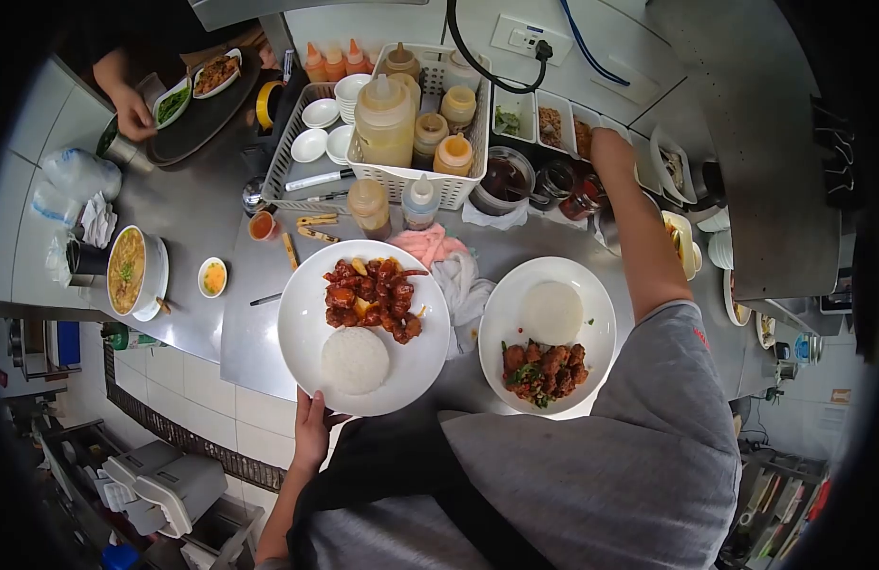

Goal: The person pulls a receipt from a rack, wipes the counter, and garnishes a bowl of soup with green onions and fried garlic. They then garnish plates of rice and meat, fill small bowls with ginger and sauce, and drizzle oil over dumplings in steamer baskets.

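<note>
My left hand [313,427] is closed on the lower rim of a white plate [425,356], which bears a round mound of rice [355,361] and glazed red-brown pieces [373,294]. To its right, a second white plate [601,323] carries rice [551,313] and browned pieces with green bits [544,372]. My right arm reaches to the back right, where my right hand [610,152] is over a row of white containers, near one with orange-brown contents [583,136]. Its fingers are mostly hidden, so what they hold cannot be made out.
White baskets [468,166] hold sauce bottles and small dishes. A pink cloth [428,245] and a white cloth [458,283] lie between the plates. A soup bowl [128,273] is at left. At upper left, another person's hand [135,116] is beside a dark tray [207,119].
</note>
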A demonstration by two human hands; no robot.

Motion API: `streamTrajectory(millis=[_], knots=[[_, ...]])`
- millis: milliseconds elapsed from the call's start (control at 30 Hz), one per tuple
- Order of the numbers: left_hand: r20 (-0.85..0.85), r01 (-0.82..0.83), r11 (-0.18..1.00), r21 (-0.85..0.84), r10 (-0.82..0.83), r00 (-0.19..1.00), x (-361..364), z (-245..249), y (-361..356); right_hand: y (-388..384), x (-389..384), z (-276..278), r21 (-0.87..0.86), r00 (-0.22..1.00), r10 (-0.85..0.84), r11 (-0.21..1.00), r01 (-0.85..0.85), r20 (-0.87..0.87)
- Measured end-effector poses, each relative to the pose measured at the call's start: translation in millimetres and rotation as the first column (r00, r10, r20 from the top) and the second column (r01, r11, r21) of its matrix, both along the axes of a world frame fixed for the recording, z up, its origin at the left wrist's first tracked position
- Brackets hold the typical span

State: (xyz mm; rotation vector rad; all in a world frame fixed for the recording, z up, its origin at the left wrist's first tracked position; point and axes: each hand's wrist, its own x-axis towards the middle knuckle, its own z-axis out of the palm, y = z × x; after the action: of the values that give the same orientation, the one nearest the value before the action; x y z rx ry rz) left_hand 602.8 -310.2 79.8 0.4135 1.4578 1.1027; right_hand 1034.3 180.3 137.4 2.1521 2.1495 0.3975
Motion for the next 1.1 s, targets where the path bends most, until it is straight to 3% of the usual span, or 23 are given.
streamTrajectory(millis=[33, 100, 133, 233, 300, 433, 533, 633, 733, 800, 867, 933, 1000, 1100], knots=[[-0.003, -0.003, 1.000, 0.000, 0.003, 1.000, -0.5, -1.5, -1.7, 0.9, -0.5, -1.5, 0.000, 1.000, 0.003, 1.000, -0.003, -0.003], [0.005, 0.013, 1.000, -0.008, -0.013, 1.000, -2.4, -4.8, -3.8, 4.3, 2.1, -5.3, -0.007, 0.964, -0.143, 0.989, 0.145, -0.226], [0.001, 0.013, 1.000, -0.005, -0.013, 1.000, -4.0, -5.4, -3.8, 5.9, 5.9, -6.5, -0.004, 0.963, -0.142, 0.989, 0.145, -0.230], [0.029, 0.045, 0.999, -0.018, -0.045, 0.999, -8.5, -6.6, -4.9, 6.2, 24.9, -10.6, 0.061, 0.921, -0.094, 0.990, 0.127, -0.377], [0.050, 0.050, 0.999, -0.006, -0.050, 0.998, -11.3, -8.9, -5.1, 5.6, 35.8, -12.2, 0.090, 0.866, 0.028, 0.996, 0.020, -0.499], [0.085, 0.066, 0.998, -0.005, -0.065, 0.994, -15.3, -9.3, -5.1, -2.0, 49.6, -14.1, 0.138, 0.873, 0.023, 0.989, 0.052, -0.487], [0.103, 0.135, 0.990, 0.039, -0.138, 0.985, -24.7, -13.9, -6.3, -25.3, 49.4, 0.7, 0.235, 0.839, 0.119, 0.972, 0.011, -0.530], [0.087, 0.215, 0.975, 0.063, -0.220, 0.972, -40.4, -21.9, -5.7, -81.8, 20.9, 34.0, 0.325, 0.723, 0.263, 0.944, -0.056, -0.638], [0.075, 0.278, 0.958, 0.065, -0.282, 0.956, -60.7, -23.9, -2.9, -176.0, -43.3, 60.3, 0.169, 0.602, 0.163, 0.985, -0.047, -0.781], [0.063, 0.288, 0.953, 0.094, -0.294, 0.954, -72.2, -21.0, 0.9, -231.1, -79.5, 45.2, 0.140, 0.547, 0.206, 0.977, -0.159, -0.811], [0.063, 0.316, 0.945, 0.086, -0.321, 0.945, -85.2, -16.6, 6.7, -283.1, -130.9, 33.5, 0.071, 0.597, 0.219, 0.962, -0.262, -0.771], [0.045, 0.380, 0.917, 0.122, -0.388, 0.921, -99.0, -19.9, 11.7, -311.4, -177.3, 20.3, -0.046, 0.640, 0.096, 0.978, -0.202, -0.762], [0.052, 0.422, 0.900, 0.114, -0.429, 0.902, -107.8, -22.1, 16.4, -320.4, -203.5, 5.2, 0.058, 0.628, 0.230, 0.958, -0.282, -0.743], [0.058, 0.474, 0.875, 0.093, -0.480, 0.875, -113.3, -21.3, 19.5, -328.9, -236.4, 4.6, 0.064, 0.653, 0.227, 0.962, -0.264, -0.723]])
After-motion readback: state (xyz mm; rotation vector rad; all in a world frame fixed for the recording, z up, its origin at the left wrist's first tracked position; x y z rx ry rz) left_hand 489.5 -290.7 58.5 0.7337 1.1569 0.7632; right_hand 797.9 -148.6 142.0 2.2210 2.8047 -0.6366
